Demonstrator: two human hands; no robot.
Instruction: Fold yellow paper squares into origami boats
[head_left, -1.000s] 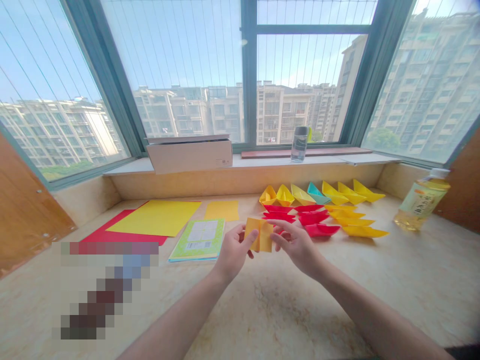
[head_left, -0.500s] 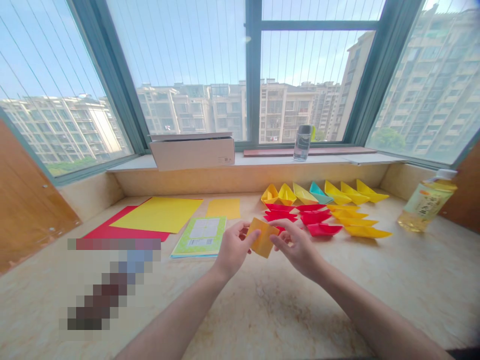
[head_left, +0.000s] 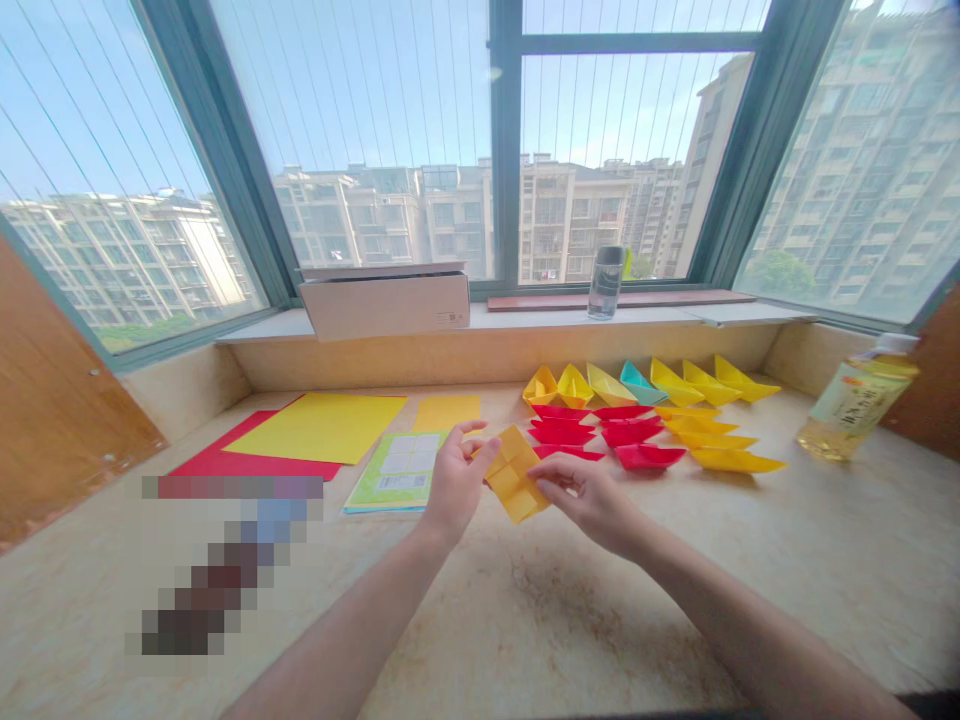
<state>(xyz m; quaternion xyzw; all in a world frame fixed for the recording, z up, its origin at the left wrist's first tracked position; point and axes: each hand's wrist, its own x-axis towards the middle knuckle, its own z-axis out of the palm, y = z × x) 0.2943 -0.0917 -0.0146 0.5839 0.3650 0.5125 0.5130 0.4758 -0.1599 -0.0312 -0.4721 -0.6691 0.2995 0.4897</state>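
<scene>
Both my hands hold a folded orange-yellow paper square (head_left: 515, 474) just above the stone counter (head_left: 525, 620). My left hand (head_left: 454, 482) pinches its left edge between thumb and fingers. My right hand (head_left: 589, 492) pinches its right side with thumb and forefinger. The paper is turned like a diamond and shows crease lines. Just behind it lie several red paper boats (head_left: 592, 432), with yellow boats (head_left: 712, 440) to their right and a back row of yellow boats with one teal boat (head_left: 637, 382).
Flat yellow sheets (head_left: 319, 425) over a red sheet (head_left: 225, 462), a smaller orange sheet (head_left: 448, 411) and a green paper pack (head_left: 397, 470) lie left. A drink bottle (head_left: 855, 400) stands right. A cardboard box (head_left: 386, 300) and a clear flask (head_left: 606, 283) sit on the sill.
The paper has been turned from upright to a tilted diamond and lowered slightly. My left hand shifted its grip to the left edge; my right hand moved down a little.
</scene>
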